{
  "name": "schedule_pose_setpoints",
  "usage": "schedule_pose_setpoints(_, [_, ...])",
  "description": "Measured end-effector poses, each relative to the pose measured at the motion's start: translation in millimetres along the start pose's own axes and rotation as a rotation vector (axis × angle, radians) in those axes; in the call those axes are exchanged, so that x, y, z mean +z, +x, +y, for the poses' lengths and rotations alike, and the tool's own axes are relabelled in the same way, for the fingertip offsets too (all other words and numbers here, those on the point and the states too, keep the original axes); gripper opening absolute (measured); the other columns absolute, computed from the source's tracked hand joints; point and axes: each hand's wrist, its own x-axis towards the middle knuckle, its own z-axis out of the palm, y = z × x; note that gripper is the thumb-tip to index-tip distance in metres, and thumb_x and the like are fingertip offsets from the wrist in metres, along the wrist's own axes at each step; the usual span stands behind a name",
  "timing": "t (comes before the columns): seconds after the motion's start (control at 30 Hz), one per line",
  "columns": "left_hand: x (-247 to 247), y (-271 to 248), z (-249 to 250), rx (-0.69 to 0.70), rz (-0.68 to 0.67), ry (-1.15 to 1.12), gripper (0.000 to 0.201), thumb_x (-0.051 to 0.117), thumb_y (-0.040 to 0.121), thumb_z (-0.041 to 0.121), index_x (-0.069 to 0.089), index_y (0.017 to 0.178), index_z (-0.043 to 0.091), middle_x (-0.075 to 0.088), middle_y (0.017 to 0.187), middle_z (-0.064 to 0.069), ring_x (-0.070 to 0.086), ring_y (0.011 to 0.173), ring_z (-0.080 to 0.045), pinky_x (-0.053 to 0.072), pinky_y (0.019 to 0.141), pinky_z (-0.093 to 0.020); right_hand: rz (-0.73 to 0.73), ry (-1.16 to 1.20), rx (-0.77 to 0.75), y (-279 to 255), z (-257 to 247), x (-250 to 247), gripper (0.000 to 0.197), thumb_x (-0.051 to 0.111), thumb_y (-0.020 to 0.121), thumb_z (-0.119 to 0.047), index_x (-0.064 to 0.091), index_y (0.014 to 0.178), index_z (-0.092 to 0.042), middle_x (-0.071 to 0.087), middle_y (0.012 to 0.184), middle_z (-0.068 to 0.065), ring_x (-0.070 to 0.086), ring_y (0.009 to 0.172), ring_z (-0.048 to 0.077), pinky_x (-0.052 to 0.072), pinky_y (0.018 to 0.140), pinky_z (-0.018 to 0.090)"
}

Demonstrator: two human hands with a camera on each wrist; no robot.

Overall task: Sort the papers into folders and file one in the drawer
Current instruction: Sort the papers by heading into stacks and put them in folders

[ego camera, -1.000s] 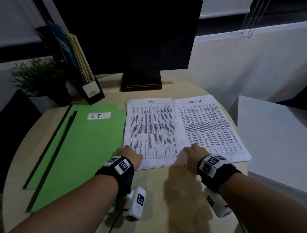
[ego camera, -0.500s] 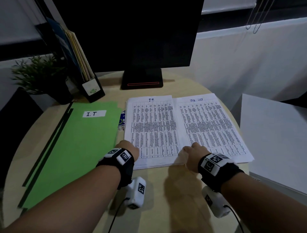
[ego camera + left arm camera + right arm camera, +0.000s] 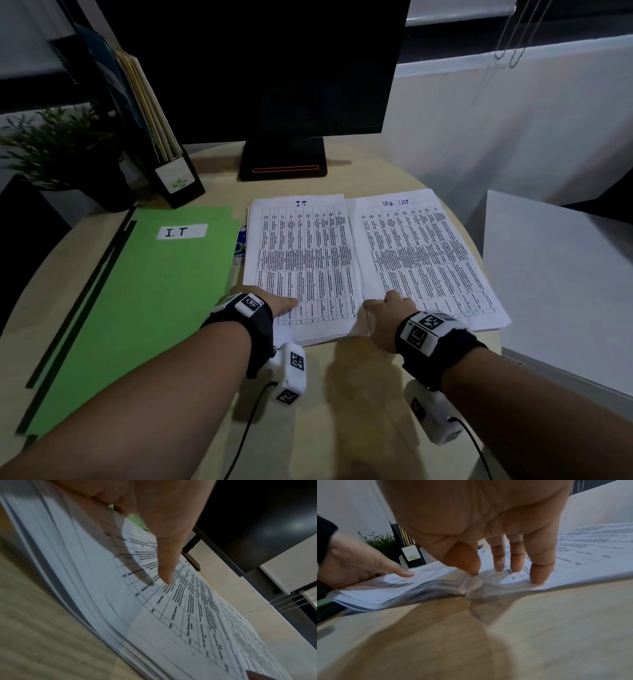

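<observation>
A green folder [image 3: 154, 291] labelled "I.T" lies at the left of the round wooden table [image 3: 342, 411]. Right of it sits a thick stack of printed papers headed "I.T." [image 3: 301, 260], and a thinner stack headed "TASK LIST" [image 3: 421, 253] overlaps its right side. My left hand [image 3: 277, 305] holds the I.T. stack's near left corner, thumb [image 3: 164, 563] flat on the top page; the other fingers are hidden. That corner curves up in the right wrist view [image 3: 368, 599]. My right hand [image 3: 387, 306] presses straight fingertips [image 3: 539, 574] on the task list's near edge, thumb at the overlap.
A dark monitor [image 3: 260, 68] on a black stand [image 3: 284, 161] is at the back. A file holder [image 3: 161, 144] and a plant [image 3: 58, 147] are back left. A white cabinet top [image 3: 555, 274] lies right of the table. Black strips [image 3: 78, 301] edge the folder.
A gap has opened between the green folder and the I.T. stack, showing a small blue-green item. My left thumb now reaches further onto the top page. The right hand stays put.
</observation>
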Motion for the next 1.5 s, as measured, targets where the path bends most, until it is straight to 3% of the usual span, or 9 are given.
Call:
schedule_pose_setpoints(0.3, [-9.8, -1.9, -0.3, 0.056, -0.048, -0.118, 0.056, 0.059, 0.091, 0.033, 0.042, 0.141, 0.013, 0.038, 0.147, -0.012, 0.043, 0.13, -0.029, 0.04, 0.097, -0.028, 0.016, 0.019, 0.009, -1.1, -1.6, -0.7, 0.044, 0.042, 0.089, -0.018, 0.043, 0.13, -0.032, 0.04, 0.122, 0.008, 0.041, 0.117, 0.031, 0.043, 0.097, 0.044])
schedule_pose_setpoints(0.4, [-11.8, -0.7, -6.1, 0.031, -0.081, -0.316, 0.057, 0.066, 0.087, 0.026, 0.047, 0.133, -0.001, 0.049, 0.137, -0.017, 0.049, 0.125, -0.03, 0.043, 0.093, -0.031, 0.018, 0.021, 0.007, -2.2, -1.8, -0.4, 0.043, 0.042, 0.089, -0.017, 0.044, 0.13, -0.031, 0.04, 0.123, 0.008, 0.041, 0.117, 0.031, 0.043, 0.097, 0.043])
schedule_pose_setpoints(0.53, [-18.4, 9.8, -14.0, 0.104, 0.026, -0.383, 0.062, 0.067, 0.081, 0.028, 0.044, 0.135, 0.007, 0.053, 0.132, -0.013, 0.055, 0.111, -0.031, 0.048, 0.093, -0.036, 0.003, -0.005, -0.014, -5.5, -0.6, -4.9, 0.044, 0.042, 0.089, -0.017, 0.044, 0.131, -0.028, 0.04, 0.124, 0.009, 0.042, 0.117, 0.032, 0.042, 0.098, 0.043])
schedule_pose_setpoints(0.7, [-24.8, 11.0, -24.3, 0.192, -0.142, -0.433, 0.087, 0.073, 0.07, 0.02, 0.026, 0.143, 0.011, 0.049, 0.136, -0.013, 0.052, 0.116, -0.034, 0.045, 0.099, -0.044, 0.005, 0.011, -0.049, -7.3, 5.0, -5.9, 0.043, 0.037, 0.092, -0.021, 0.043, 0.134, -0.028, 0.039, 0.129, 0.01, 0.042, 0.12, 0.032, 0.043, 0.098, 0.04])
schedule_pose_setpoints(1.0, [-42.1, -27.0, -36.2, 0.4, 0.089, -0.604, 0.056, 0.052, 0.087, -0.006, 0.036, 0.139, 0.011, 0.057, 0.119, -0.008, 0.051, 0.097, -0.02, 0.038, 0.082, -0.026, -0.019, 0.061, -0.05, -12.0, 5.8, -21.9, 0.042, 0.042, 0.093, -0.015, 0.046, 0.135, -0.013, 0.045, 0.137, 0.011, 0.047, 0.123, 0.029, 0.042, 0.1, 0.035])
schedule_pose_setpoints(1.17, [-50.8, -54.2, -57.0, 0.469, 0.063, -0.724, 0.042, 0.051, 0.089, -0.006, 0.042, 0.124, 0.014, 0.057, 0.096, 0.002, 0.051, 0.074, 0.0, 0.038, 0.055, -0.009, 0.232, 0.805, 0.046, -8.4, 13.1, -42.6, 0.049, 0.049, 0.095, -0.04, 0.05, 0.133, -0.01, 0.055, 0.129, 0.011, 0.054, 0.113, 0.029, 0.043, 0.097, 0.039])
schedule_pose_setpoints(1.27, [-47.7, -63.6, -67.7, 0.47, 0.001, -0.784, 0.045, 0.05, 0.089, -0.006, 0.039, 0.127, 0.016, 0.059, 0.099, 0.002, 0.052, 0.077, 0.001, 0.042, 0.054, -0.006, 0.077, 1.48, 0.029, -17.0, 6.8, -52.1, 0.035, 0.049, 0.096, -0.039, 0.056, 0.112, -0.009, 0.063, 0.098, 0.009, 0.064, 0.078, 0.025, 0.054, 0.065, 0.037])
schedule_pose_setpoints(1.37, [-38.1, -66.5, -77.5, 0.457, -0.105, -0.802, 0.046, 0.05, 0.09, -0.004, 0.039, 0.13, 0.016, 0.063, 0.111, -0.003, 0.059, 0.086, -0.007, 0.048, 0.066, -0.016, -0.002, 1.524, 0.004, -27.1, -2.8, -49.8, 0.021, 0.045, 0.099, -0.022, 0.056, 0.089, -0.008, 0.057, 0.075, 0.01, 0.058, 0.052, 0.023, 0.049, 0.047, 0.03])
schedule_pose_setpoints(1.5, [-19.8, -59.5, -90.5, 0.465, -0.149, -0.701, 0.058, 0.053, 0.089, 0.004, 0.033, 0.141, 0.021, 0.061, 0.117, 0.0, 0.058, 0.099, -0.014, 0.045, 0.081, -0.026, 0.113, 1.186, -0.01, -31.2, -10.4, -32.4, 0.018, 0.044, 0.096, -0.004, 0.049, 0.08, -0.01, 0.054, 0.076, 0.014, 0.055, 0.062, 0.024, 0.05, 0.056, 0.037])
